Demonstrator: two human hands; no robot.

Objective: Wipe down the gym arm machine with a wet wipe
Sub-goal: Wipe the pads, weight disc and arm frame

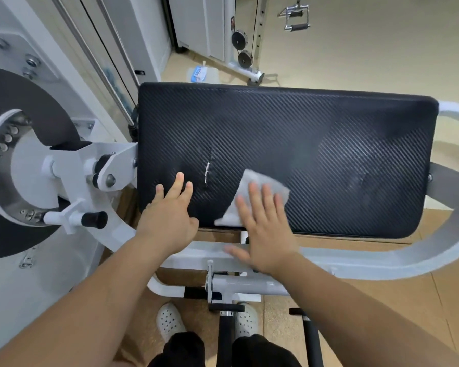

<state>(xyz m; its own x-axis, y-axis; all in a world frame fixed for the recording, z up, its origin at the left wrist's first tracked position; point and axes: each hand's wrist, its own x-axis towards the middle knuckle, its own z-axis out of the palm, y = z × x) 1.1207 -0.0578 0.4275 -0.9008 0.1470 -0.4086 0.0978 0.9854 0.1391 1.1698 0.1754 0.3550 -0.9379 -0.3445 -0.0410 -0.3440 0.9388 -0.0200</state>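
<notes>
At the far left, a black round cam disc [16, 107] sits in the arm machine's white steel frame, with a black-tipped adjustment pin [93, 219] below it. Right of the pin, the left hand [170, 215] lies flat on the black ribbed vinyl arm pad [329, 160] near its front left corner. Its fingers are straight and slightly apart, holding nothing, and the thumb is at the front edge. Just beside its fingertips is a short white tear [207, 172] in the vinyl. Next comes the white crumpled wet wipe [249, 177], lying on the pad by the front edge. The right hand [265, 234] presses it down with straight, lightly spread fingers, somewhat blurred, the thumb reaching left beyond the pad's edge. A white curved tube [408, 260] sweeps round the pad's right end.
</notes>
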